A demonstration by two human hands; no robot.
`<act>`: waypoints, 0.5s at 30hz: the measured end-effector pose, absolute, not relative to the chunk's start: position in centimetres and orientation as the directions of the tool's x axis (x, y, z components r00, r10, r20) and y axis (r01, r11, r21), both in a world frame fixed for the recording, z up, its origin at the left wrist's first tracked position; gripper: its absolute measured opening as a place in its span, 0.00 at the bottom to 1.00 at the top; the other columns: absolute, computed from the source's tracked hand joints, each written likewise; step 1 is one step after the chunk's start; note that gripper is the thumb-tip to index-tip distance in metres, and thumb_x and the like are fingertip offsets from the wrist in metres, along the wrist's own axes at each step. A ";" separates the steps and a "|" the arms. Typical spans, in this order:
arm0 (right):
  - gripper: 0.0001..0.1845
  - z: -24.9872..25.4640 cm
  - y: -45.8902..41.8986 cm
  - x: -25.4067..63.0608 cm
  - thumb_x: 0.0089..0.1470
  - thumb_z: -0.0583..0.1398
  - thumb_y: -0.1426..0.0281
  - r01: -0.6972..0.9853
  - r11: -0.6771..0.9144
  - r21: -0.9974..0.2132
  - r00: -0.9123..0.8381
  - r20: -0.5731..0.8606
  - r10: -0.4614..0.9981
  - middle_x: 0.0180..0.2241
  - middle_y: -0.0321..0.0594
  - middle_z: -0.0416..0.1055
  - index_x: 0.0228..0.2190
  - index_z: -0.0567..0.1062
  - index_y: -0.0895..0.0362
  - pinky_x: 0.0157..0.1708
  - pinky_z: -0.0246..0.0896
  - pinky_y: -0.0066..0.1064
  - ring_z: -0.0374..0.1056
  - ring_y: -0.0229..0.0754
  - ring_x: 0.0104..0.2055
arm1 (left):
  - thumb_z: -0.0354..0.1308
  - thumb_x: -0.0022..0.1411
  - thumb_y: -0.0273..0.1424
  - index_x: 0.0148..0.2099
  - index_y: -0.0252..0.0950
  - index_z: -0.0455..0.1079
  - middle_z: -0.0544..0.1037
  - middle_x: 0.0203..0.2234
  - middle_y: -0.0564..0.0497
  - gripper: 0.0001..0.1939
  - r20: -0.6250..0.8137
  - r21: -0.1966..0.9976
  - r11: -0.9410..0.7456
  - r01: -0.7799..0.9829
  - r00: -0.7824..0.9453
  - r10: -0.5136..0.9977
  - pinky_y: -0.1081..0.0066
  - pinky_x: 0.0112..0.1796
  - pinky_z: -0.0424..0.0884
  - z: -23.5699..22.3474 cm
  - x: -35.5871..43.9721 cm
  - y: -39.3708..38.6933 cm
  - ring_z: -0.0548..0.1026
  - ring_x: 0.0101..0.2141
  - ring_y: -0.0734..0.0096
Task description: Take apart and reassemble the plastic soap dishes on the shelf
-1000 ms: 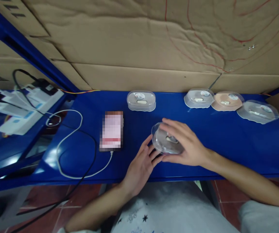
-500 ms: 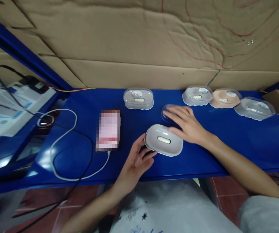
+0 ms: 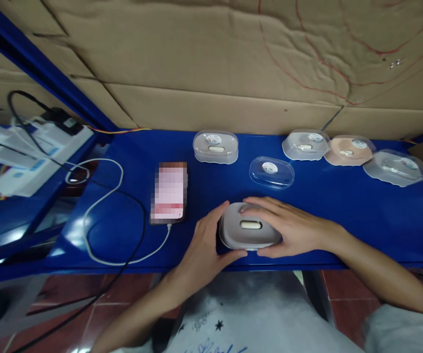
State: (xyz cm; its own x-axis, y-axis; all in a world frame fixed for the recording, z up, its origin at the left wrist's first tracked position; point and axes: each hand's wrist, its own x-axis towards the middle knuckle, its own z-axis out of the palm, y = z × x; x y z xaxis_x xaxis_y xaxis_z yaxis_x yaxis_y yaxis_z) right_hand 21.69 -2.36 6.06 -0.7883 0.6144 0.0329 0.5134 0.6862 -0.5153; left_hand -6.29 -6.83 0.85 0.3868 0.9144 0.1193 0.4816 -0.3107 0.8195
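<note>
A grey oval soap dish (image 3: 233,230) with a cream-coloured bar in its middle slot rests near the front edge of the blue table. My left hand (image 3: 206,245) is closed around its left end, thumb at the near side. From the right, my right hand (image 3: 292,228) grips the other end, with fingers across the far rim and the thumb along the near side. Behind the dish lies a clear plastic lid (image 3: 272,174) with a round white sticker, apart from both hands. The dish's right end is hidden under my right hand.
A covered grey dish (image 3: 215,149) stands at the back. Farther right are another grey one (image 3: 304,147), a peach one (image 3: 347,152) and a third grey one (image 3: 395,169). A phone (image 3: 169,193) on a white cable lies left, near a power strip (image 3: 45,157).
My right hand has left the clear lid and come down onto the dish's right end. The dish has moved slightly nearer, and my left hand has tightened around its left end.
</note>
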 end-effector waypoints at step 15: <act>0.45 3.9 0.8 23.1 0.62 0.61 0.41 0.748 0.619 -0.239 -0.595 0.172 0.785 0.71 0.60 0.60 0.68 0.63 0.54 0.65 0.58 0.61 0.58 0.67 0.72 | 0.69 0.66 0.37 0.57 0.51 0.79 0.59 0.75 0.45 0.17 0.119 0.776 -0.426 0.464 0.556 0.822 0.32 0.69 0.43 1.0 -6.3 -6.8 0.53 0.74 0.32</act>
State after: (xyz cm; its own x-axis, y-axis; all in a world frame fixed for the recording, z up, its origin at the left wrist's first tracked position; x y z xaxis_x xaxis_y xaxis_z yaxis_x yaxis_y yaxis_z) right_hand 23.06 0.83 3.95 -0.5948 0.7852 0.1725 0.7481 0.6192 -0.2388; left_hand -6.32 -6.78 0.97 0.5561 0.8225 0.1195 0.4639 -0.4265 0.7765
